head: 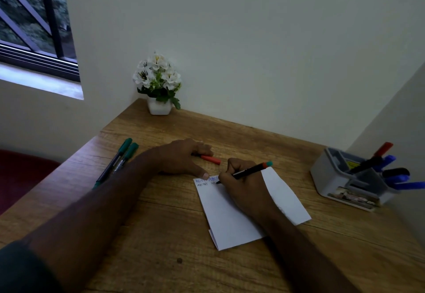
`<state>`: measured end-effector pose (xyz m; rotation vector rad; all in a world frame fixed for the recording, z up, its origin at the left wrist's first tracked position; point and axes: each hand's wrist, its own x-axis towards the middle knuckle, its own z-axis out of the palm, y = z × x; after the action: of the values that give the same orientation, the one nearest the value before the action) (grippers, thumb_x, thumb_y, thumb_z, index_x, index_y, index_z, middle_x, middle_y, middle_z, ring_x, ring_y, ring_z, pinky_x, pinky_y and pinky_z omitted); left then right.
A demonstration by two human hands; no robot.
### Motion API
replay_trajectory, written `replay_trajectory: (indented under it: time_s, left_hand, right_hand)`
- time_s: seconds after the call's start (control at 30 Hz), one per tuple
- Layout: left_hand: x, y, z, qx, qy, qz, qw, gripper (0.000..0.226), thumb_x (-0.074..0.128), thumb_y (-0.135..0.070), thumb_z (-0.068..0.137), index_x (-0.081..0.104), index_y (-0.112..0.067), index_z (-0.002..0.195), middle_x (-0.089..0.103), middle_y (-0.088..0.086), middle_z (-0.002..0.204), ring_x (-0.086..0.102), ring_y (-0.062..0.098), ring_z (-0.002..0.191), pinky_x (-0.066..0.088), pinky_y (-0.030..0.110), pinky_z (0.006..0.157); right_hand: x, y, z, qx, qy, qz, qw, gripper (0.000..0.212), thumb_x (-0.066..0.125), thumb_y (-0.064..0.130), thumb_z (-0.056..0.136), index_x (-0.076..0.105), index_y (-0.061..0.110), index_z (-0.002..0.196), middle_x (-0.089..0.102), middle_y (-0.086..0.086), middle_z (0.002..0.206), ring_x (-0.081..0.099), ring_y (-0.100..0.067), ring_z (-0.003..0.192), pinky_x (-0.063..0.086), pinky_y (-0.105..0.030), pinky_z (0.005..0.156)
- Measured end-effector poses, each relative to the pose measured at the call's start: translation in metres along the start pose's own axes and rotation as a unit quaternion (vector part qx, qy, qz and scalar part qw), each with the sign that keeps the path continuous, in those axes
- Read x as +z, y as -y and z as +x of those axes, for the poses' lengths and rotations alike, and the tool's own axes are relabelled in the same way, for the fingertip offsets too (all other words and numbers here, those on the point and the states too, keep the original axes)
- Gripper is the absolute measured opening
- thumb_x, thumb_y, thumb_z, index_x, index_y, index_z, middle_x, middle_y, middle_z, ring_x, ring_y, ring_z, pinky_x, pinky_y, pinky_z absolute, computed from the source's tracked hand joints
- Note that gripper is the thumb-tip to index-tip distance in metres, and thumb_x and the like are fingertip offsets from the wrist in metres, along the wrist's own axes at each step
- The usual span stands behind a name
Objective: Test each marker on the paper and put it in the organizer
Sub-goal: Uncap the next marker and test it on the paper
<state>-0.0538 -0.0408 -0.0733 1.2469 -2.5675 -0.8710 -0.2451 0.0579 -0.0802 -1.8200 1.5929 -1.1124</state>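
A folded white paper (pixel 232 221) lies on the wooden desk (pixel 161 235), with blue and black letters along its top edge. My right hand (pixel 243 184) grips a black marker (pixel 249 170) with a green cap on its back end, its tip on the paper. My left hand (pixel 181 158) rests flat on the desk, its thumb pressing the paper's top left corner. A red-capped marker (pixel 210 159) lies just beyond my left fingers. Two green-capped markers (pixel 119 159) lie at the left. The grey organizer (pixel 331 177) stands at the right holding several markers.
A white pot of white flowers (pixel 158 85) stands in the desk's far corner against the wall. A wall runs close behind the organizer on the right. A window is at the upper left, and a dark red seat (pixel 20 173) lies beside the desk's left edge.
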Motion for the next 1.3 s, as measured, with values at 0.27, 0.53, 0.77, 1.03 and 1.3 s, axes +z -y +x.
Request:
replay_trajectory:
  time_s: [0.27, 0.53, 0.77, 1.03, 1.3]
  left_hand:
    - [-0.001, -0.007, -0.003, 0.013, -0.004, 0.005, 1.0, 0.078, 0.074, -0.048, 0.079, 0.039, -0.032, 0.147, 0.027, -0.014, 0.158, 0.019, 0.011, 0.147, 0.017, 0.036, 0.12]
    - [0.0, -0.003, -0.001, 0.007, -0.005, -0.002, 1.0, 0.08, 0.075, -0.053, 0.076, 0.039, -0.037, 0.146, 0.026, -0.013, 0.159, 0.018, 0.01, 0.147, 0.018, 0.037, 0.12]
    - [0.001, 0.001, 0.002, 0.008, -0.002, 0.005, 1.0, 0.081, 0.074, -0.056, 0.076, 0.039, -0.036, 0.146, 0.026, -0.014, 0.159, 0.017, 0.01, 0.148, 0.018, 0.043, 0.121]
    - [0.001, -0.004, -0.001, 0.011, 0.001, 0.016, 1.0, 0.079, 0.072, -0.054, 0.078, 0.038, -0.034, 0.147, 0.026, -0.014, 0.159, 0.017, 0.012, 0.148, 0.017, 0.043, 0.121]
    - [-0.001, -0.007, -0.003, 0.008, 0.0, 0.01, 1.0, 0.079, 0.073, -0.05, 0.079, 0.037, -0.033, 0.148, 0.025, -0.014, 0.159, 0.017, 0.012, 0.148, 0.016, 0.039, 0.12]
  right_hand:
    - [0.0, 0.0, 0.001, -0.001, -0.006, -0.001, 1.0, 0.036, 0.065, 0.008, 0.083, 0.043, 0.019, 0.056, 0.047, 0.011, 0.048, 0.042, -0.002, 0.049, 0.031, -0.017, 0.048]
    - [0.0, 0.003, 0.001, 0.007, -0.01, -0.009, 1.0, 0.034, 0.065, 0.009, 0.083, 0.044, 0.017, 0.058, 0.047, 0.008, 0.051, 0.043, -0.002, 0.049, 0.032, -0.017, 0.049]
    - [0.001, -0.002, 0.001, 0.03, -0.008, -0.014, 0.999, 0.032, 0.065, 0.014, 0.084, 0.047, 0.017, 0.058, 0.051, 0.008, 0.052, 0.046, -0.002, 0.051, 0.035, -0.02, 0.052]
    - [0.0, -0.003, 0.002, 0.017, -0.018, -0.022, 0.999, 0.026, 0.066, 0.012, 0.084, 0.051, 0.005, 0.063, 0.052, 0.006, 0.053, 0.047, -0.003, 0.052, 0.035, -0.02, 0.05]
    - [-0.003, 0.0, -0.001, 0.008, -0.02, 0.004, 1.0, 0.038, 0.063, 0.006, 0.084, 0.043, 0.019, 0.056, 0.048, 0.014, 0.047, 0.043, 0.0, 0.048, 0.033, -0.015, 0.047]
